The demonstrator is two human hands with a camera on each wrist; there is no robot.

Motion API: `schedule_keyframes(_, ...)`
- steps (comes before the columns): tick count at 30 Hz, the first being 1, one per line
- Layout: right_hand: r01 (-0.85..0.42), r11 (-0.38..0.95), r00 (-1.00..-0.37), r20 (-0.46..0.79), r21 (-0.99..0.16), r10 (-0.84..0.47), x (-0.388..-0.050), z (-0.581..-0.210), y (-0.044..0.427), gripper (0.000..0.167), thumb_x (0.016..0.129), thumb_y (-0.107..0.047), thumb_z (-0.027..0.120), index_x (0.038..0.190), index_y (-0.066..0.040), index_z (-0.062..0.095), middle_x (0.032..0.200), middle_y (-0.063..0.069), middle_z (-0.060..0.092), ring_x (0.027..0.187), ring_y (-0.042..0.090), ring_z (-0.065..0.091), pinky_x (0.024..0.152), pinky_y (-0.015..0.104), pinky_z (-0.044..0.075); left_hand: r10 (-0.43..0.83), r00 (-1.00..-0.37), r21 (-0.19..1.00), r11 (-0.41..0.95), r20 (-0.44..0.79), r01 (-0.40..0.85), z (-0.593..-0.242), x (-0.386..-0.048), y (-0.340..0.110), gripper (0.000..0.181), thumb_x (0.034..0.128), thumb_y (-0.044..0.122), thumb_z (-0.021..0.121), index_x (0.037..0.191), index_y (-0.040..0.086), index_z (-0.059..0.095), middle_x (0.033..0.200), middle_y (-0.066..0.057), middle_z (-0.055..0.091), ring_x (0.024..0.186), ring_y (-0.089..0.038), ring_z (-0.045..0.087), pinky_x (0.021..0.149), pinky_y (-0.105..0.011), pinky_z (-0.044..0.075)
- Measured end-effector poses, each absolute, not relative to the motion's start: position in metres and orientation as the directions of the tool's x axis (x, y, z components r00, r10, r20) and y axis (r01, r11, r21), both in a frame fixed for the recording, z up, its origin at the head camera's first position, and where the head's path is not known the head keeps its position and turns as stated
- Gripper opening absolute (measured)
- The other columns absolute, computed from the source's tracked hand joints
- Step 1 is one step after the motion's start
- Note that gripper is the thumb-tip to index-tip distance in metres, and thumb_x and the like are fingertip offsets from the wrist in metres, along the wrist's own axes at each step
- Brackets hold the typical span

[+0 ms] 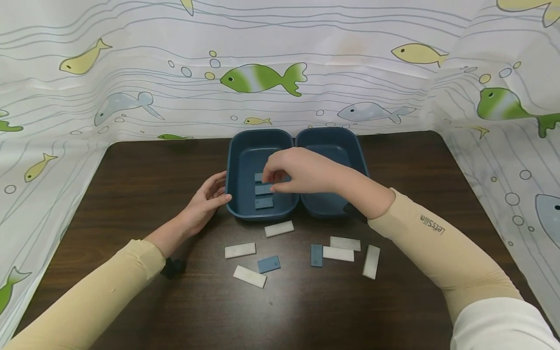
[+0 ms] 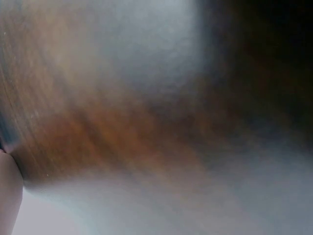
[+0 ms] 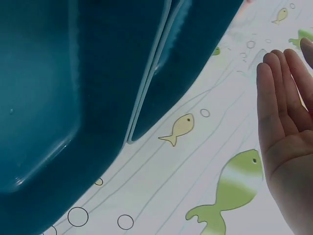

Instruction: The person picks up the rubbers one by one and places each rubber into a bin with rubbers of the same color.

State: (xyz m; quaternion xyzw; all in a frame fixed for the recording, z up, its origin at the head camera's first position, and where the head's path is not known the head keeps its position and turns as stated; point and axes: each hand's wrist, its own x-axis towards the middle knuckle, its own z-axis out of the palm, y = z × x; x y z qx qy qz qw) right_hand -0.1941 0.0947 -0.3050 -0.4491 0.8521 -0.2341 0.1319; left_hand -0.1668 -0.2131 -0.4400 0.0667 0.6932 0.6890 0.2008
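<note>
Two dark blue plastic bins stand side by side: a left bin and a right bin. In the left one, several blue rectangular tiles lie in a column. My right hand hovers over these tiles, fingers bent down and thumb apart; its palm shows nothing held in the right wrist view. Against the outer left wall of the left bin rests my left hand, its thumb tip at the rim. The left wrist view is mostly blurred, with one fingertip at its edge.
On the dark wooden table in front of the bins lie several white tiles, a blue tile and another blue tile. A fish-patterned sheet rises behind the table and along both sides.
</note>
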Motion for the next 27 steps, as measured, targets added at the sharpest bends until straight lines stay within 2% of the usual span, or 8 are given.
schedule_keyframes(13,-0.736,0.466,-0.558,0.049,-0.492,-0.829,-0.155,-0.315,0.125,0.019,0.094,-0.016,0.083,0.112,-0.013,0.079,0.11,0.0,0.077,0.098,0.014,0.073,0.091,0.032,0.061,0.384,-0.906,0.983,0.037,-0.178,-0.178,-0.442,-0.168,-0.214,0.071,0.1077,0.007,0.057,0.168,0.009,0.02,0.17,-0.019,0.026,0.139,-0.012,0.044,0.11,-0.017,0.04)
schedule_keyframes(18,-0.73,0.454,-0.547,0.038,-0.511,-0.836,-0.144,-0.328,0.136,0.019,0.094,-0.016,0.083,0.112,-0.012,0.078,0.11,-0.001,0.076,0.097,0.012,0.072,0.09,0.032,0.061,0.385,-0.906,0.984,0.034,-0.175,-0.175,-0.444,-0.169,-0.215,0.071,0.1076,0.006,0.055,0.168,0.009,0.019,0.171,-0.019,0.025,0.138,-0.01,0.045,0.109,-0.016,0.041)
schedule_keyframes(22,-0.699,0.471,-0.565,0.012,-0.538,-0.825,-0.136,-0.34,0.145,0.02,0.094,-0.016,0.083,0.113,-0.013,0.079,0.11,-0.003,0.076,0.097,0.009,0.072,0.088,0.028,0.061,0.384,-0.908,0.985,0.028,-0.166,-0.169,-0.444,-0.169,-0.215,0.071,0.1072,0.005,0.056,0.168,0.008,0.02,0.17,-0.02,0.026,0.137,-0.009,0.046,0.109,-0.016,0.042)
schedule_keyframes(27,-0.661,0.467,-0.577,0.001,-0.587,-0.817,-0.129,-0.356,0.154,0.02,0.093,-0.013,0.083,0.113,-0.011,0.078,0.11,0.0,0.076,0.097,0.013,0.072,0.088,0.031,0.062,0.382,-0.911,0.987,0.022,-0.158,-0.162,-0.445,-0.168,-0.214,0.071,0.107,0.005,0.056,0.168,0.007,0.02,0.169,-0.02,0.027,0.136,-0.009,0.047,0.108,-0.016,0.042)
